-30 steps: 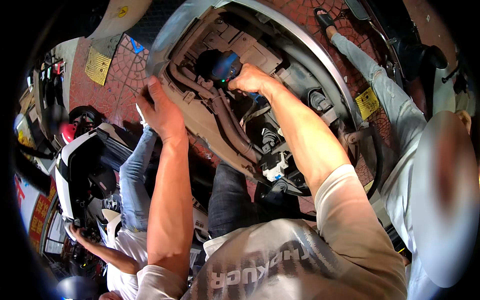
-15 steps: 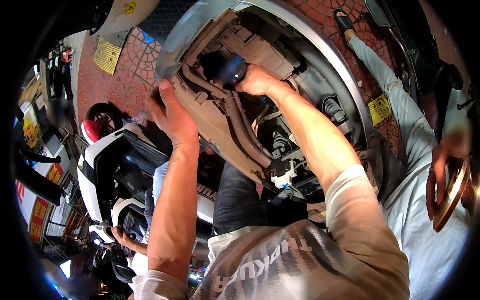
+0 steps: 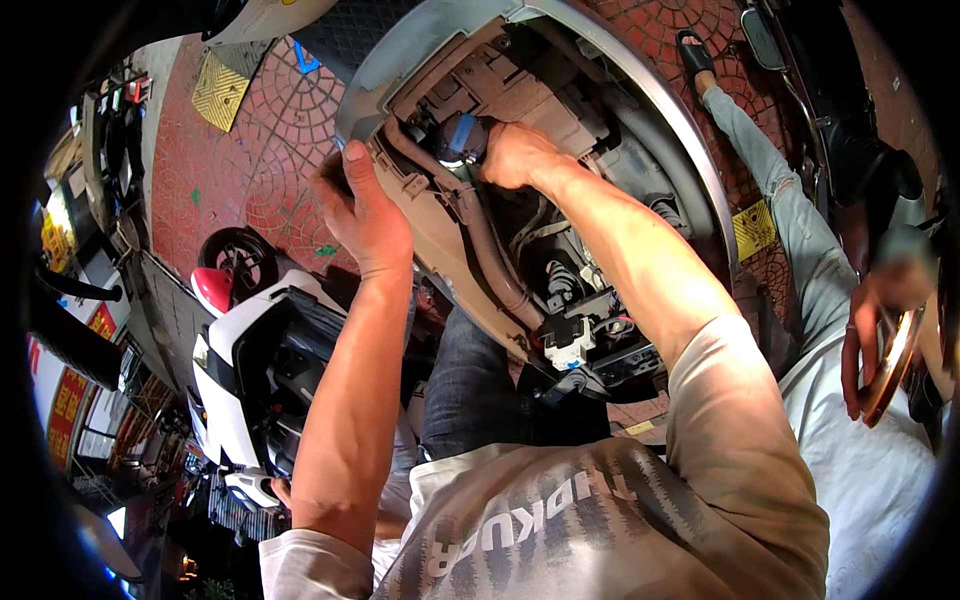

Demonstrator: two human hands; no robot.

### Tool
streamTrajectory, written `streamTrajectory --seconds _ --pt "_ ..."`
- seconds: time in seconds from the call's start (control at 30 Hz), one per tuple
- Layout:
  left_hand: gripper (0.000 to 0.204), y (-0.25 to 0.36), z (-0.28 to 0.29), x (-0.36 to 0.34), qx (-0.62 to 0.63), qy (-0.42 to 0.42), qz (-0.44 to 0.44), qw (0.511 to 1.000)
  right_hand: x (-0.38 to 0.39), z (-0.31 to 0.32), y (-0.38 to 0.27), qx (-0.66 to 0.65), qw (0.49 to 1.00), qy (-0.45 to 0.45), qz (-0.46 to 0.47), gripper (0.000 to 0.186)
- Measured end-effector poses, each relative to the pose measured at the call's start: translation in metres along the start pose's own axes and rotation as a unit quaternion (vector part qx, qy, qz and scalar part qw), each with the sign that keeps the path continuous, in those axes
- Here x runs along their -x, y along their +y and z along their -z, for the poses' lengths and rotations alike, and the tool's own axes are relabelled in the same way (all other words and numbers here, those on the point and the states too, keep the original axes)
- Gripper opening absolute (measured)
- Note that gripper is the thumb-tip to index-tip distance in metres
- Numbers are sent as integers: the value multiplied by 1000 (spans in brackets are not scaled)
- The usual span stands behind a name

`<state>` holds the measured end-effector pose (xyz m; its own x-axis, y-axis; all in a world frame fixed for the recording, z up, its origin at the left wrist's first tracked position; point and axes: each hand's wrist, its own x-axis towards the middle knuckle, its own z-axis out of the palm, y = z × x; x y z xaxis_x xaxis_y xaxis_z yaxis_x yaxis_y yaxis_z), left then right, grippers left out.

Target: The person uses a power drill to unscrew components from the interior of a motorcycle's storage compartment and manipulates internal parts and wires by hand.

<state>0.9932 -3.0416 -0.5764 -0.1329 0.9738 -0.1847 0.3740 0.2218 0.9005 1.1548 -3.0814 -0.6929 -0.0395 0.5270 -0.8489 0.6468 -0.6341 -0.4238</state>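
Note:
The grey body of a scooter point(image 3: 690, 150) lies opened before me, its dusty inside showing pipes, wires and springs. My right hand point(image 3: 522, 156) reaches into it, fingers closed round a dark, rounded tool with a blue band point(image 3: 462, 138). Its grip is hidden by the hand, and its kind is unclear. At the left rim of the body, my left hand point(image 3: 365, 215) rests against the edge, thumb raised and apart from the fingers, which are partly in shadow. A brown hose point(image 3: 485, 240) runs down between my hands. Lower down sits a white connector block point(image 3: 567, 345).
At the right a person in light jeans point(image 3: 760, 135) sits close by, holding a round golden object point(image 3: 893, 370). A white scooter point(image 3: 225, 375) with a red part stands at the left. Red patterned paving point(image 3: 200, 180) and a yellow ramp point(image 3: 220, 92) lie beyond.
The view has shifted a little, moving the scene slightly right in the picture. My right hand keeps hold of the dark tool, which has turned somewhat. My left hand stays at the rim.

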Motion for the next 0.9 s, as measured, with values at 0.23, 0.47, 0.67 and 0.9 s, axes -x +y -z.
streamTrajectory --seconds 0.23,0.47,0.67,0.9 --pt "54 2 3 1 -25 3 2 1000 9 9 -11 23 998 -38 -33 24" --pt "57 4 -1 -11 -18 5 -12 1000 24 26 -15 -20 1000 2 -12 23" --pt "60 9 -3 -10 -16 -3 -8 1000 5 13 8 -204 976 -67 -21 22" --pt "44 19 14 -14 -155 -31 -17 987 8 -15 27 -510 851 -115 -58 7"
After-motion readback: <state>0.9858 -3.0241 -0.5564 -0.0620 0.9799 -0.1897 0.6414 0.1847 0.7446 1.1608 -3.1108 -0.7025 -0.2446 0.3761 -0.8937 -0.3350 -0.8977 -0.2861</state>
